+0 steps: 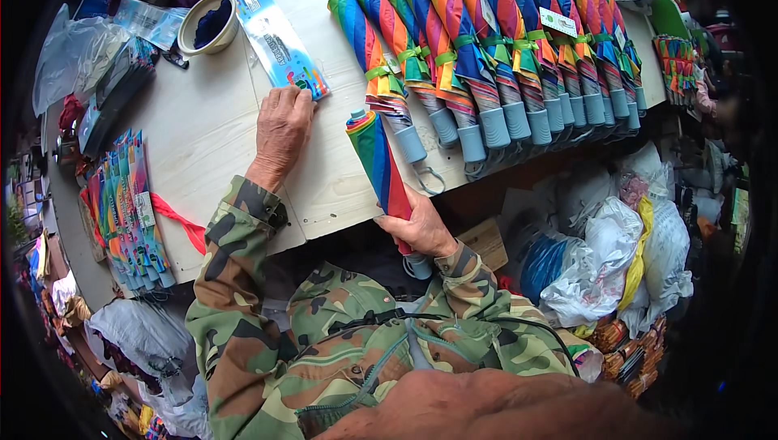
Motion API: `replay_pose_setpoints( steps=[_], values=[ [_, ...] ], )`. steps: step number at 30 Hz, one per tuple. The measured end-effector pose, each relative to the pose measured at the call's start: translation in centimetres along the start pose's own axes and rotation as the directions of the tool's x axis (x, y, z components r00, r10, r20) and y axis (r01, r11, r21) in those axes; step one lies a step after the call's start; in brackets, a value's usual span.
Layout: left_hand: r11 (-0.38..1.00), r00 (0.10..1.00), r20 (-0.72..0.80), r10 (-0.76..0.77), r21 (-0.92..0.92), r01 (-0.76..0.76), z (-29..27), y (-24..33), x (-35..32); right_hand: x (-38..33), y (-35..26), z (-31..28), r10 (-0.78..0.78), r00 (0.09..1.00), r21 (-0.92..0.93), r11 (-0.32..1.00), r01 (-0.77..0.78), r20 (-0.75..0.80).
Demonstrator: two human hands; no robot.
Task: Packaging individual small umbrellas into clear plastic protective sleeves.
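My right hand (421, 225) is wrapped round a rolled rainbow umbrella (376, 156) near the table's front edge. The umbrella slants with its tip up and to the left; its grey-blue handle shows below my hand. My left hand (284, 128) rests on the tabletop with its fingers curled together at the near end of a flat printed plastic sleeve (279, 39), blue and clear with bright colours. The fingertips are partly hidden there. Right of my hands lies a row of several rolled rainbow umbrellas (462, 51), tied with green straps, their grey-blue handles toward me.
A white bowl (229, 35) with dark blue contents stands beside the sleeve. Packed umbrellas in sleeves (126, 205) lie at the table's left edge near a red ribbon (180, 223). Stuffed plastic bags (604, 254) sit below right. The wooden table (203, 120) ends just before me.
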State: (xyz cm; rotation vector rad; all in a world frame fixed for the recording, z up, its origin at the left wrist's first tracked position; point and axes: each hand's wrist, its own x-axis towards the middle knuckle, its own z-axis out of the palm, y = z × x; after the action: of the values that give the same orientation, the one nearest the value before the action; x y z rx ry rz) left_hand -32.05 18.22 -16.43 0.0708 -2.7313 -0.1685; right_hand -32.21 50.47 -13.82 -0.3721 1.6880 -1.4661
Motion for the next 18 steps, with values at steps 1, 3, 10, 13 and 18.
replay_pose_setpoints(
  steps=[1,3,10,13,18],
  values=[
    [1.000,1.000,0.000,0.004,0.001,-0.004,0.2,-0.1,-0.1,-0.1,-0.1,-0.1,0.032,0.999,-0.006,0.999,-0.031,0.009],
    [0.987,0.993,0.018,0.119,0.107,-0.120,0.1,-0.3,-0.3,-0.1,-0.1,-0.2,0.062,0.998,-0.013,0.998,-0.062,0.024],
    [0.979,0.983,-0.073,0.166,0.129,-0.156,-0.3,0.3,-0.5,0.0,0.4,-0.2,0.001,1.000,-0.003,1.000,-0.001,0.006],
    [0.999,0.998,-0.036,0.050,-0.001,-0.050,-0.3,-0.4,-1.0,-0.1,-0.1,-0.3,0.046,0.998,0.014,0.999,-0.046,0.034],
    [1.000,0.997,-0.076,0.012,-0.004,-0.012,-1.7,0.8,-0.7,-0.2,0.3,-0.2,0.005,1.000,0.022,1.000,-0.005,0.021]
  ],
)
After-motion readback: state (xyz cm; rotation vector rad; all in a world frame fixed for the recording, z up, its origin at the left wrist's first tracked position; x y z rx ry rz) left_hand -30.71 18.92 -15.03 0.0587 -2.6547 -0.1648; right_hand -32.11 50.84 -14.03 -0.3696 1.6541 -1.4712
